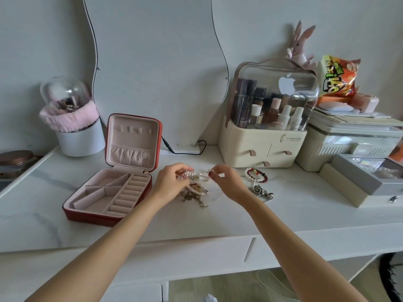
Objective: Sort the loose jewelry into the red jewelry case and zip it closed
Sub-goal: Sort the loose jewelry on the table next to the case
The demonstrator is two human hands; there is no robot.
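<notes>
Clear bead bracelet (197,175) held just above the jewelry pile (195,194), stretched left-right between both hands, likely to pull it free of the tangle. Left hand (172,182) pinches its left end, right hand (224,182) pinches its right end. Red case (113,184) lies open to the left, lid upright at the far side, compartments look empty; red-white bracelet (256,175) and silver chain (260,191) sit to the right.

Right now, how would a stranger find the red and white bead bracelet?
Find the cream cosmetics organizer with small drawers. On the desk in front of it lies the red and white bead bracelet. Unlike the silver chain pile nearer you, it forms an open ring.
</notes>
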